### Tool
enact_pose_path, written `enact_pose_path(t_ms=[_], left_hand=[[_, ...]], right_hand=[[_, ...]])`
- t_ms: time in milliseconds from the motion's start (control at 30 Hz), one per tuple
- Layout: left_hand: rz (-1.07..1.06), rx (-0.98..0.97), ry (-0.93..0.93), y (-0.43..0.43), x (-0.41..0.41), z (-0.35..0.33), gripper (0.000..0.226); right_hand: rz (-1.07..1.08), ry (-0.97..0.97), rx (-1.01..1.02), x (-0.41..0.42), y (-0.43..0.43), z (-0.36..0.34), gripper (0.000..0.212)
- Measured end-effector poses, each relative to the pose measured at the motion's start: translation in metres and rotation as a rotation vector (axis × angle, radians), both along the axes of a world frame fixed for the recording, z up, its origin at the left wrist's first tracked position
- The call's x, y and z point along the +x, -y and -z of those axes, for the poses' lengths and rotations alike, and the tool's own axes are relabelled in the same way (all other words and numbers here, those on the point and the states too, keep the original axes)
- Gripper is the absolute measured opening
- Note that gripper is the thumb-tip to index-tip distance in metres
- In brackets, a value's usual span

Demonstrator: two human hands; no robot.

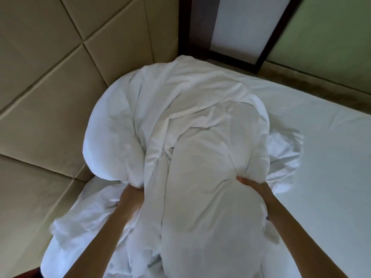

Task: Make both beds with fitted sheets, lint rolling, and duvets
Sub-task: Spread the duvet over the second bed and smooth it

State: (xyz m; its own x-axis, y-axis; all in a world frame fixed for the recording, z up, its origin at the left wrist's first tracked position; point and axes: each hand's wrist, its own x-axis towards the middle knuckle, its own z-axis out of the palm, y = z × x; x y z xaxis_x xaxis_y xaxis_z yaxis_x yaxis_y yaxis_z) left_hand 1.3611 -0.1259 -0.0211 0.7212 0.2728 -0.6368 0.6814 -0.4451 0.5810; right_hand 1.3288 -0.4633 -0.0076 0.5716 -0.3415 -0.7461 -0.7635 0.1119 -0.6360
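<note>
Duvet (200,137): bunched heap on bed (341,207) by headboard (50,97), left hand (130,195) and right hand (254,187) each gripping it, fingers (241,180) curled into folds. Sheet (321,127) looks fitted; I judge spreading remains, other bed unseen.

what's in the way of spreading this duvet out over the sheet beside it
Nothing visible. The left hand and right hand both grip the bunched duvet, and the fitted sheet beside it lies flat.

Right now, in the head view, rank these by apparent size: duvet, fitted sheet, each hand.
1. duvet
2. fitted sheet
3. left hand and right hand: they look alike, both half buried in folds.
</note>
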Motion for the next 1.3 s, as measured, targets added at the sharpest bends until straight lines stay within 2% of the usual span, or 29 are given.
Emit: enact_pose_path(t_ms=[100,200,267,367,433,500,533,633,700,733,833,867,1033,1167,1300], left_hand=[[0.047,-0.088,0.049,0.02,-0.02,-0.04,0.036],[0.045,-0.116,0.121,0.051,-0.046,-0.075,0.061],[0.041,-0.146,0.172,0.085,-0.068,-0.101,0.062],[0.019,-0.221,0.214,0.15,-0.105,-0.138,0.069],[0.043,-0.239,0.235,0.201,-0.129,-0.158,0.073],[0.102,-0.251,0.258,0.258,-0.151,-0.174,0.065],[0.137,-0.255,0.281,0.293,-0.164,-0.184,0.065],[0.274,-0.294,0.337,0.398,-0.195,-0.201,0.065],[0.33,-0.3,0.312,0.457,-0.21,-0.196,0.062],[0.373,-0.286,0.263,0.484,-0.218,-0.193,0.06],[0.453,-0.27,0.125,0.54,-0.251,-0.187,0.05],[0.472,-0.281,0.099,0.553,-0.263,-0.186,0.048],[0.613,-0.215,-0.01,0.586,-0.304,-0.163,0.04],[0.671,-0.104,-0.02,0.6,-0.326,-0.153,0.01],[0.745,-0.111,-0.004,0.632,-0.345,-0.155,0.005]], right_hand=[[0.01,0.067,0.036,-0.018,0.009,-0.024,0.054],[-0.001,0.155,0.025,-0.04,0.034,-0.062,0.032],[0.001,0.234,-0.007,-0.058,0.062,-0.095,0.021],[-0.146,0.303,-0.101,-0.089,0.125,-0.144,0.03],[-0.211,0.356,-0.275,-0.123,0.17,-0.179,0.018],[-0.197,0.337,-0.322,-0.156,0.216,-0.214,0.05],[-0.246,0.446,-0.437,-0.176,0.25,-0.227,0.058],[-0.103,0.363,-0.595,-0.233,0.351,-0.251,0.044],[0.072,0.243,-0.473,-0.256,0.421,-0.255,0.039],[0.111,0.233,-0.43,-0.275,0.457,-0.247,0.042],[0.095,0.023,-0.467,-0.33,0.54,-0.212,0.066],[0.103,-0.029,-0.448,-0.348,0.554,-0.198,0.071],[-0.04,-0.178,-0.32,-0.419,0.543,-0.161,0.056],[0.067,-0.064,-0.31,-0.434,0.551,-0.143,0.045],[0.035,0.018,-0.424,-0.458,0.568,-0.15,0.043]])
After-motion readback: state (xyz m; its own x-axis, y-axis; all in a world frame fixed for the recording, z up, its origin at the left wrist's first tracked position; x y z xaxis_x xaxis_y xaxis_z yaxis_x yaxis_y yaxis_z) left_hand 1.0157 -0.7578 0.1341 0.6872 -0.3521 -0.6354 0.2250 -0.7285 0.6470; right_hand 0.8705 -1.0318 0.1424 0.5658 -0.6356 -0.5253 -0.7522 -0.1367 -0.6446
